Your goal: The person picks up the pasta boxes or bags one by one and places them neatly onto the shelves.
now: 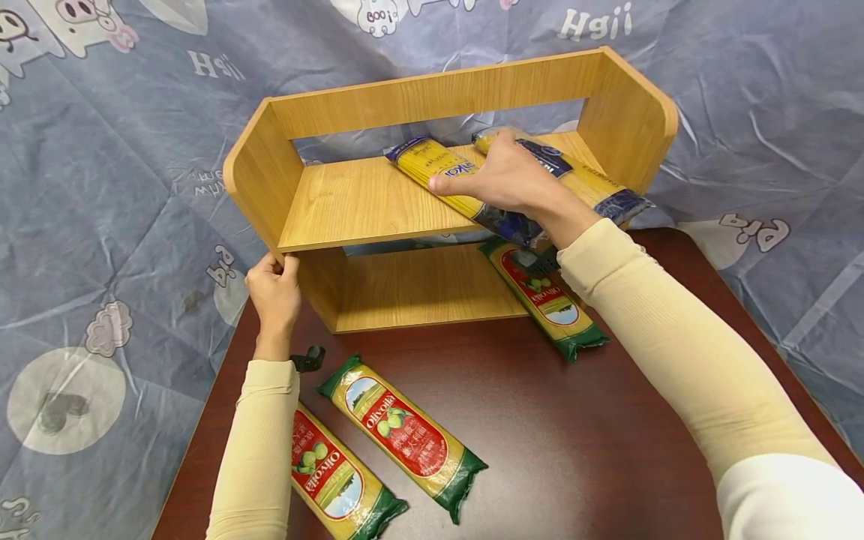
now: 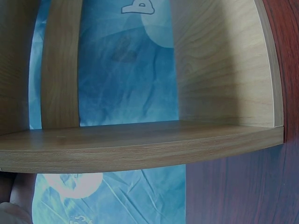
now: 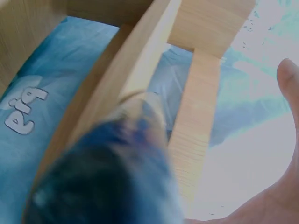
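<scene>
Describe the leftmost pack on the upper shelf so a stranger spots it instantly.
Find the wooden rack on the dark table, then its upper shelf, where the right hand is. The leftmost pack there shows blue lettering on yellow; its neighbour has a dark blue label.

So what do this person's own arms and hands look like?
The left hand and right hand are ungloved. Both arms wear long, close-fitting pale yellow sleeves with banded cuffs; white fabric covers the right arm higher up. A small black device shows at the left wrist, another black fitting at the right.
</scene>
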Tool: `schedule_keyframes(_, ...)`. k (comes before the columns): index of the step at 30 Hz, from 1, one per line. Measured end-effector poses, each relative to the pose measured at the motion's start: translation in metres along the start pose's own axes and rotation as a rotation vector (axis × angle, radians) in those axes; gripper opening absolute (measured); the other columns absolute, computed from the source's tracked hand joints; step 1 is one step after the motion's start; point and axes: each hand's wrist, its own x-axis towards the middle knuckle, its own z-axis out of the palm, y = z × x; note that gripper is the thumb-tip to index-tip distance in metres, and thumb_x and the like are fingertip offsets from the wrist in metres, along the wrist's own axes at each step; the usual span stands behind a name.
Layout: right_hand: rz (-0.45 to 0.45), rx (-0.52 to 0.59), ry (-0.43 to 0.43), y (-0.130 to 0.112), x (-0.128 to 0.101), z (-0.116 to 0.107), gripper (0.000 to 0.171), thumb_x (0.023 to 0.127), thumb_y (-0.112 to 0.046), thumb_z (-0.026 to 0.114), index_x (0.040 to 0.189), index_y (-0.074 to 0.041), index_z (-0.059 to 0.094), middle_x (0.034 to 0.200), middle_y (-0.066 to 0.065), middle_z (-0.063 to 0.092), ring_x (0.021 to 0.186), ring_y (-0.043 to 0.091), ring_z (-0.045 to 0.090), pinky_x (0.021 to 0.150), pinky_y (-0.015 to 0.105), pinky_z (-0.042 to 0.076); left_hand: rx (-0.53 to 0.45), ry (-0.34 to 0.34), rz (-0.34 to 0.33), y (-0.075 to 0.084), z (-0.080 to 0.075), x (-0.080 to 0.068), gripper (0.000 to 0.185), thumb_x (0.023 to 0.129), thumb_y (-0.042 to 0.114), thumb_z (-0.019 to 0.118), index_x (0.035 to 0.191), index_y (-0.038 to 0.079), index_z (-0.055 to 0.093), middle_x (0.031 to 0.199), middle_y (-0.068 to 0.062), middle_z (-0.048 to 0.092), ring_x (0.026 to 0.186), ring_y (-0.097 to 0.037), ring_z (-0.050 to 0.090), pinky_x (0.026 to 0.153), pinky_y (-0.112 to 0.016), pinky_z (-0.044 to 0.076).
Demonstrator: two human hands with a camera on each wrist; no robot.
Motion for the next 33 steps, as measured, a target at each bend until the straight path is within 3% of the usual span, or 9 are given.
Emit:
schedule_keyframes(14,-0.097,0.025,0.06,-0.006,-0.048,-0.006,0.141,0.069,-0.081,0.07,0.161,-0.017,-0.015,0.169,0.011,0.006,0.151,0.033,0.017,0.116,0.056,0.025,-0.01,-0.001,-0.008,0.002,0.0,-0.001,0.018,0.089,0.01,0.06,0.072,0.007,0.064,0.056,0.0,0.046,0.051,-0.011,0.039,0.045,-0.023,0.024)
schedule_keyframes(20,-0.166,0.051,0.137,-0.008,-0.071,0.002,0.139,0.07,-0.074,0.076,0.162,-0.016,-0.009,0.169,0.004,0.005,0.151,0.027,0.016,0.118,0.052,0.021,-0.01,-0.003,-0.009,0.002,0.0,-0.001,0.018,0.09,0.011,0.06,0.073,0.006,0.065,0.056,-0.001,0.047,0.05,-0.01,0.04,0.044,-0.023,0.024)
schedule_keyframes(33,-0.34,0.146,0.277,0.009,-0.112,0.032,0.134,0.066,-0.052,0.092,0.162,-0.014,0.005,0.166,0.006,0.015,0.148,0.022,0.023,0.119,0.048,0.021,-0.014,-0.006,-0.015,0.001,0.001,-0.001,0.017,0.09,0.009,0.059,0.075,0.005,0.065,0.057,-0.003,0.048,0.05,-0.009,0.041,0.044,-0.022,0.025)
